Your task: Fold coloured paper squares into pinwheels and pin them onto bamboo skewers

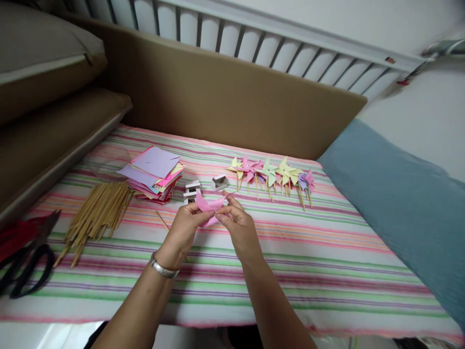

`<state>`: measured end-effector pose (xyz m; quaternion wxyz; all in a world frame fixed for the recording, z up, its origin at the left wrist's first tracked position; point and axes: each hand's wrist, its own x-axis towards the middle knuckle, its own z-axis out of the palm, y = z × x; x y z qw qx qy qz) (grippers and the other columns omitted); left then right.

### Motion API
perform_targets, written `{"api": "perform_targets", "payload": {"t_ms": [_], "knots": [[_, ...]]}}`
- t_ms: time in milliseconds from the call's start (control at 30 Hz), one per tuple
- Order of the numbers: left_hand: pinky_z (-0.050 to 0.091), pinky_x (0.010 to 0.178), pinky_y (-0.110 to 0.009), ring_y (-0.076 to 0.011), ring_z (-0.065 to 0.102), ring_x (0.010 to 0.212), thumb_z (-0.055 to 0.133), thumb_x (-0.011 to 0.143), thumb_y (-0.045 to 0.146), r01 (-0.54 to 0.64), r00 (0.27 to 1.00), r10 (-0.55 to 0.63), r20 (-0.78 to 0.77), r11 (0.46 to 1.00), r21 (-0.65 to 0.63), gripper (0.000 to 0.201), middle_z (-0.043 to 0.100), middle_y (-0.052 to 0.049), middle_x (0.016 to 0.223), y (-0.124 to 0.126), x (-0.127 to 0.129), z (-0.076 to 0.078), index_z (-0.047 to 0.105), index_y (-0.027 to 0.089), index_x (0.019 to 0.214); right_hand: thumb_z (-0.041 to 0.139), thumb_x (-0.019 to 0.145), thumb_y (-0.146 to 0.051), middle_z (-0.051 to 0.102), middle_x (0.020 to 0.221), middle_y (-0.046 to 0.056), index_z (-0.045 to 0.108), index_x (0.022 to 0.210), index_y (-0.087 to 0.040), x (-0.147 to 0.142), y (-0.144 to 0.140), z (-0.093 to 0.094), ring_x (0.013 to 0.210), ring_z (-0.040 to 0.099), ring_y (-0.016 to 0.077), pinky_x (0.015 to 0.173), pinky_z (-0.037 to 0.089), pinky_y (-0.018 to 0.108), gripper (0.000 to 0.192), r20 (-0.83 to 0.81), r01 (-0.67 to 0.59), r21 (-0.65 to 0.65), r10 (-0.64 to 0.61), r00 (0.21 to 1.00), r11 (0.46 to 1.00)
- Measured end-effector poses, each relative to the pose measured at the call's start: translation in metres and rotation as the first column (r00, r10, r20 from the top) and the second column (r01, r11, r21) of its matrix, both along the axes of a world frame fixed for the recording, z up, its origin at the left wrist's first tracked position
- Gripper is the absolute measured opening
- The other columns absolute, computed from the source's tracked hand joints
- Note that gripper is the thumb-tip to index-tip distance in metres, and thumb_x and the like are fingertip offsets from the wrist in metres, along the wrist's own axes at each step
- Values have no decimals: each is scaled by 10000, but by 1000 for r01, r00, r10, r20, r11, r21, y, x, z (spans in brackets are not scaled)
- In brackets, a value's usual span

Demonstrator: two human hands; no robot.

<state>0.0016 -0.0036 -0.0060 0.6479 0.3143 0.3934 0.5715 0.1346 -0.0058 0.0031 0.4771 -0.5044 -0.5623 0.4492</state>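
Left hand (185, 225) and right hand (238, 223) both pinch a folded pink paper (209, 206), held just above the striped cloth (290, 271). Behind it lie a paper stack (154, 172), a stick bundle (98, 211) and a row of finished pinwheels (272, 172). Scissors (25, 266) rest at far left.

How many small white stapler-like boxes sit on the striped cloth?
3: two small white boxes stacked beside the coloured paper stack, one nearer the paper pinwheels. The hands may hide others.
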Motion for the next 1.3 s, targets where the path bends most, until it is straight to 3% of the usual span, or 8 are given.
{"api": "perform_targets", "payload": {"t_ms": [233, 533, 700, 933, 1067, 1200, 1300], "knots": [[450, 676, -255, -116, 591, 603, 771, 565, 192, 20, 1000, -20, 10, 1000, -13, 155, 708, -19, 659, 0, -2, 2, 734, 152, 710, 665, 683, -283, 456, 1366, 64, 699, 733, -228, 1, 1, -4, 1312, 336, 246, 991, 331, 372, 82, 0, 20, -28, -20, 1000, 999], [448, 700, -245, -121, 607, 650, 765, 575, 188, 24, 999, -23, 43, 999, -31, 157, 720, -24, 706, 0, -1, 2, 734, 147, 722, 665, 676, -268, 459, 1366, 68, 702, 725, -228, 1, 2, -4, 1304, 350, 247, 1025, 284, 393, 74, -5, 19, -14, -19, 1000, 1000], [440, 675, -239, -115, 591, 626, 761, 578, 193, -17, 1000, 18, 8, 999, -29, 151, 710, -21, 682, -1, -1, 1, 727, 137, 714, 659, 668, -260, 449, 1375, 62, 704, 713, -225, -1, 2, -2, 1318, 324, 254, 1015, 296, 388, 73, -12, 16, -34, -17, 1000, 999], [435, 700, -251, -133, 599, 675, 747, 604, 208, 15, 1000, -15, -23, 1000, 6, 166, 705, -24, 695, -1, -1, -1, 733, 148, 758, 670, 665, -267, 483, 1341, 60, 711, 718, -227, 1, 2, -3, 1305, 342, 254, 1018, 295, 383, 79, -8, 27, -52, -28, 1000, 998], [433, 678, -239, -122, 591, 654, 747, 605, 204, 6, 999, -6, -36, 1000, 9, 149, 709, -17, 706, 0, -2, -3, 730, 158, 745, 675, 668, -277, 584, 1203, 61, 711, 715, -221, 0, 3, -7, 1217, 440, 255, 1000, 319, 385, 82, -56, 40, -48, -43, 998, 998], [438, 674, -246, -128, 590, 654, 746, 601, 210, -8, 997, 10, -70, 1000, 24, 175, 706, -16, 700, 0, -1, -2, 730, 158, 767, 686, 660, -290, 673, 886, 40, 691, 718, -205, -3, 2, -9, 922, 589, 218, 851, 429, 355, 103, -167, 25, -69, -36, 985, 997], [437, 664, -248, -125, 578, 635, 750, 588, 219, -25, 995, 29, -99, 999, 42, 169, 701, -10, 692, 0, 0, -1, 729, 159, 745, 695, 653, -284, 656, 724, 4, 674, 718, -198, -5, 0, -7, 731, 587, 165, 744, 454, 310, 110, -241, 15, -99, -38, 970, 995]]}}
